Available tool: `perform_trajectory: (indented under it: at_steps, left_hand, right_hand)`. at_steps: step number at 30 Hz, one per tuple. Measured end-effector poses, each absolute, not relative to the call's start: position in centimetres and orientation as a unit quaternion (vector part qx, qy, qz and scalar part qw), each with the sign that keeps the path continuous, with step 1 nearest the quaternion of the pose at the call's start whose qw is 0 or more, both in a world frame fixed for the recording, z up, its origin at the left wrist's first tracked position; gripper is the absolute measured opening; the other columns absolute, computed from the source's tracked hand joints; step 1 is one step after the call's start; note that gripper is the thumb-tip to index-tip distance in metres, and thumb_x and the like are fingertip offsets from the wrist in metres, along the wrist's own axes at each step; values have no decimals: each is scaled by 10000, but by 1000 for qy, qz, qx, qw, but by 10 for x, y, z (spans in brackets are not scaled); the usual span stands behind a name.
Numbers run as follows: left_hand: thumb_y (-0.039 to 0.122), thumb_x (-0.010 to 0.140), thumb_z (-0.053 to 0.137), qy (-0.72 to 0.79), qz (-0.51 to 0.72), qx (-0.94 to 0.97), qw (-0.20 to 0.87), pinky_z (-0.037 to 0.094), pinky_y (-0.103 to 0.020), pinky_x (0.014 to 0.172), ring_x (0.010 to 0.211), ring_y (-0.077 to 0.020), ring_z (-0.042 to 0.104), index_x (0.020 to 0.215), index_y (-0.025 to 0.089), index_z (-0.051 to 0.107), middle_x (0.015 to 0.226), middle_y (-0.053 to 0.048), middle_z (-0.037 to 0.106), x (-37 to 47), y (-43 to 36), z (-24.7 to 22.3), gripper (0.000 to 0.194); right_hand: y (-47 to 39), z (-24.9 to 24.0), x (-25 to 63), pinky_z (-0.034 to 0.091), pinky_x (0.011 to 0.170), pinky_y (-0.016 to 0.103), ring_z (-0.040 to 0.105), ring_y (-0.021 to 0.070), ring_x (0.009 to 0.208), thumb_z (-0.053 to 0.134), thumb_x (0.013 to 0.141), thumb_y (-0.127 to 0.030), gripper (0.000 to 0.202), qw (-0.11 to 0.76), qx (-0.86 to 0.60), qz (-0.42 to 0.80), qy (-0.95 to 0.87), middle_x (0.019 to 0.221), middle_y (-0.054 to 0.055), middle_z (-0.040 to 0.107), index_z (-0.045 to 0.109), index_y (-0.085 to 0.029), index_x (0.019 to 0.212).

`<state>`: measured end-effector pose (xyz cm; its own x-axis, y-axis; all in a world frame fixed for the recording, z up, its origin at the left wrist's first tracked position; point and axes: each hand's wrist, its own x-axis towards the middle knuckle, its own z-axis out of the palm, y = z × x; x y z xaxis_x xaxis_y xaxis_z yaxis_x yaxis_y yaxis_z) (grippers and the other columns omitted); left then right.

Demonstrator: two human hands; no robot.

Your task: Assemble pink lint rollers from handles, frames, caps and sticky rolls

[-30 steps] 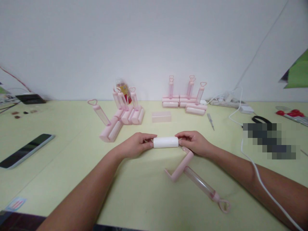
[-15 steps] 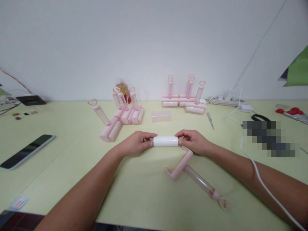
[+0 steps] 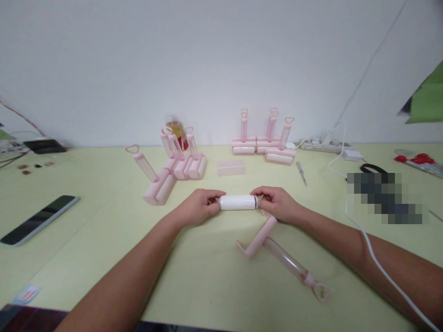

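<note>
A white sticky lint roll (image 3: 237, 202) lies level between my two hands at the middle of the table. The fingers and thumb of my left hand (image 3: 202, 206) close on its left end. At the other end my right hand (image 3: 277, 203) grips the end piece, and a narrow dark gap shows there beside the white sheet. Just below my right hand rests a pink lint roller handle (image 3: 284, 259), without a roll, its clear grip pointing to the lower right and ending in a heart-shaped loop.
Pink lint rollers (image 3: 159, 186) stand at left, with more rollers (image 3: 279, 157) at the back right. Between them lies a pale pink cover (image 3: 230, 168). A screwdriver (image 3: 302, 173), a white cable (image 3: 360, 226) and a power strip (image 3: 325, 146) are on the right; a phone (image 3: 39, 220) lies left.
A dark gap now shows at the roll's right end, where my right fingers have shifted slightly outward. My left hand keeps its hold. The pink handle stays where it was.
</note>
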<state>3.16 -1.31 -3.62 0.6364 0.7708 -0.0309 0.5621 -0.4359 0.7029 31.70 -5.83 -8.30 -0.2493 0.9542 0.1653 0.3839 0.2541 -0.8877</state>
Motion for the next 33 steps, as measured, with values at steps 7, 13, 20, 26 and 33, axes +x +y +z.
perform_trajectory:
  at_steps: [7,13,20,26,33]
  left_hand:
    - [287,804,543,440,167,823,317,429,-251,647,719,-161,592,1236,152,664,890,-35,707,30,-10,-43,469]
    - [245,787,519,439,173,830,298,447,-263,686,754,-170,611,1197,156,672,957,-41,724,30,-12,-39,446]
    - [259,797,517,460,170,836,247,389,-255,581,629,-151,574,1125,164,688,817,-25,710,38,-19,-37,383]
    - [280,793,536,476,158,838,215,387,-271,609,670,-166,580,1037,192,700,847,-24,707,35,-15,-34,307]
    - [330,794,575,469,160,853,165,452,-297,711,801,-201,614,1099,185,686,1070,-87,666,28,-11,-38,355]
  right_hand:
    - [-57,-88,316,422,551,235,575,137,608,527,766,-205,397,399,-525,392,-642,788,26,699,690,-154,1123]
    - [-62,-85,315,316,473,240,454,126,495,572,794,-291,385,380,-559,382,-630,582,-21,595,703,-180,1139]
    - [-62,-82,314,426,613,267,533,152,667,736,727,-442,484,368,-536,309,-694,859,39,688,713,-172,1128]
    - [-58,-84,316,423,619,264,549,149,659,716,742,-416,431,352,-557,304,-688,856,25,698,712,-197,1113]
    - [-59,-82,316,348,539,247,470,126,542,708,736,-483,454,352,-588,298,-665,643,-18,598,721,-188,1082]
